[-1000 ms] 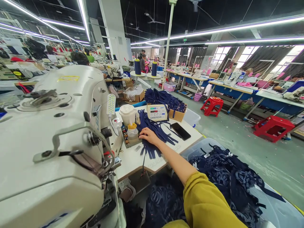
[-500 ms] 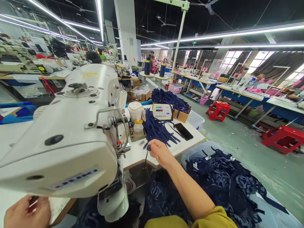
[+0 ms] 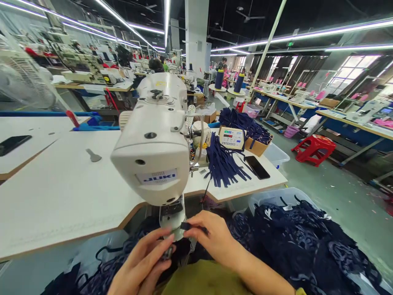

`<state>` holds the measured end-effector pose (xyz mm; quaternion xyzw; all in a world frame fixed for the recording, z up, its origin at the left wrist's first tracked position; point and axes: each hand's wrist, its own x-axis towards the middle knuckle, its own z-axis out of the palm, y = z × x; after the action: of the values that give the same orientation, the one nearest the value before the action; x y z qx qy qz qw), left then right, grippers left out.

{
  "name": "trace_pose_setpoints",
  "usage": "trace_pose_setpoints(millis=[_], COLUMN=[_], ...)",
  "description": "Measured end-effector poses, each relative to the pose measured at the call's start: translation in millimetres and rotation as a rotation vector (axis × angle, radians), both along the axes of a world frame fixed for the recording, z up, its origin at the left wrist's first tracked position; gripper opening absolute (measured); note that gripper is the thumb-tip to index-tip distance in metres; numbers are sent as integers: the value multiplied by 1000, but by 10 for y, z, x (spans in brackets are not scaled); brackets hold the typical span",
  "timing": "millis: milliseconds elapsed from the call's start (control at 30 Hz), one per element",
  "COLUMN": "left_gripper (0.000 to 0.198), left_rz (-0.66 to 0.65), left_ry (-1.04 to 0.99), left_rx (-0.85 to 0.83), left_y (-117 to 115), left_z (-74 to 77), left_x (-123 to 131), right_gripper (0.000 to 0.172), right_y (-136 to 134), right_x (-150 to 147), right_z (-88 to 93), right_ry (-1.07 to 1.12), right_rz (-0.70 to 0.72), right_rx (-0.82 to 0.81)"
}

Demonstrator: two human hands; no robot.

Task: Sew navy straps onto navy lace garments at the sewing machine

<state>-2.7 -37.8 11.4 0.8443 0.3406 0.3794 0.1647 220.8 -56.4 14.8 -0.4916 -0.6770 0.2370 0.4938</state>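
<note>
My right hand [image 3: 211,233] pinches a short dark navy strip [image 3: 185,226] between thumb and fingertips, just in front of the sewing machine's lower arm [image 3: 173,215]. Close on its left, my left hand [image 3: 144,258] is closed around a piece of dark fabric [image 3: 166,254], mostly hidden by the fingers. Both hands are beneath the white sewing machine head [image 3: 153,151]. A bunch of navy strips [image 3: 225,162] lies on the table to the right of the machine.
The control panel [image 3: 231,138] and a black phone [image 3: 257,167] sit on the white table [image 3: 70,188]. A cardboard box [image 3: 260,145] of strips stands behind. Dark garments fill a clear bin [image 3: 258,200] at right. A red stool [image 3: 313,149] stands on the floor.
My right hand has come back from the strip bunch to the front of the machine with a strip. My left hand has moved right to meet it. The view has turned left.
</note>
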Motion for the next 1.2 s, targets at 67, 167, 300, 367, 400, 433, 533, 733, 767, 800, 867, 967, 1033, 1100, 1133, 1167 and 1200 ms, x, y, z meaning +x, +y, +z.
trace_pose_setpoints(millis=[67, 167, 300, 367, 400, 433, 533, 733, 767, 800, 867, 967, 1033, 1100, 1133, 1167, 1200], left_gripper=[44, 44, 42, 39, 37, 36, 38, 15, 14, 13, 15, 22, 24, 24, 23, 21, 18], left_rz=[-57, -69, -85, -103, -109, -107, -52, 28, 43, 53, 60, 51, 47, 56, 61, 65, 65], left_ry=[-64, -133, -159, -165, -161, -156, -185, -70, -52, -38, -14, 8, 8, -3, -11, -18, -24], left_rx=[-30, -101, -235, -276, -301, -329, -445, -314, -269, -235, -170, -84, -53, -44, -49, -59, -73], left_y=[-21, 4, 22, 17, 14, 10, -3, 8, 12, 14, 9, -15, -29, -33, -32, -30, -26], left_z=[92, 98, 88, 114, 128, 137, 126, 34, 21, 7, -29, -87, -109, -110, -104, -95, -86], left_x=[173, 263, 235, 218, 210, 203, 184, 176, 177, 179, 184, 196, 210, 227, 236, 245, 254], right_gripper=[25, 31, 34, 34, 34, 33, 28, 17, 16, 17, 19, 20, 18, 20, 22, 24, 25], right_y=[-33, -68, -87, -91, -95, -99, -117, -119, -121, -126, -149, -190, -193, -165, -142, -118, -98], right_x=[-102, -174, -177, -175, -175, -175, -174, -126, -114, -102, -86, -73, -50, 0, 32, 62, 86], right_z=[0, 6, -12, -32, -39, -44, -42, -59, -60, -55, -24, 48, 71, 48, 21, -15, -55], right_ry=[-37, -35, -39, -31, -29, -29, -46, -120, -149, -185, -271, -385, -420, -419, -424, -440, -470], right_rz=[37, 38, 1, 8, 22, 40, 101, 119, 109, 102, 97, 233, 392, 406, 342, 257, 179], right_rx=[80, 134, 135, 105, 90, 81, 59, -26, -32, -27, -9, -45, -74, -64, -58, -56, -57])
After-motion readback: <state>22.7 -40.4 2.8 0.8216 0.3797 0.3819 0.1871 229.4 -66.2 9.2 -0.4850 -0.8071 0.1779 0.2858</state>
